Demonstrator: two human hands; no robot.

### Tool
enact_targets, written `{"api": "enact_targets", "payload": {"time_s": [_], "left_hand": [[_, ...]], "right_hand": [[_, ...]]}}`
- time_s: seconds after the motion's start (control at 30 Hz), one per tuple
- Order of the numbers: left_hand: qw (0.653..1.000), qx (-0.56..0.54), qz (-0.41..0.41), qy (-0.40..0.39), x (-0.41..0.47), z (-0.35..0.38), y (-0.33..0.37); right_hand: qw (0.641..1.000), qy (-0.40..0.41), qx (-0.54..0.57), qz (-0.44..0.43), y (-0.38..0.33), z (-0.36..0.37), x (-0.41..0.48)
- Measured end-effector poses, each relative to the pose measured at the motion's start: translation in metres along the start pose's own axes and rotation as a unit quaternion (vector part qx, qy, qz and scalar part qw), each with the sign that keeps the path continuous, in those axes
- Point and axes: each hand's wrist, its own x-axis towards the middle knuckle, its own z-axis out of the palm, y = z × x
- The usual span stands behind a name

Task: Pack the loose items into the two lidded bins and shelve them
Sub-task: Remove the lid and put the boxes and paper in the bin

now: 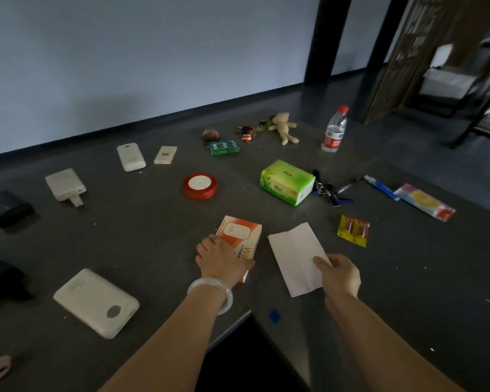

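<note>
Orange-and-white cardboard box (239, 236), stiff and flat-faced, on the dark matte counter (153, 236); we see the left hand (221, 258) curled over its near edge, gripping it, probably to lift it for packing. Right of the box, the right hand (340, 274) pinches a creased white paper sheet (293, 256) by its near corner. Beyond the box: glossy red ribbon spool (200, 186). No bin shows.

Orange-white box (239, 239), seemingly white paper (294, 257)
</note>
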Motion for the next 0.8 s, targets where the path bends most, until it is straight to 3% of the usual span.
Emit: {"api": "enact_targets", "payload": {"time_s": [0.2,0.4,0.8], "left_hand": [[0.988,-0.003,0.150,-0.035,-0.017,0.000,0.043],[0.961,-0.007,0.266,-0.070,-0.066,0.003,0.104],[0.869,0.032,0.466,-0.164,-0.291,0.035,0.231]], "right_hand": [[0.998,0.051,0.041,0.010,-0.006,-0.066,0.007],[0.986,0.138,0.088,-0.012,-0.004,-0.181,-0.004],[0.944,0.296,0.142,-0.041,0.080,-0.473,-0.096]]}}
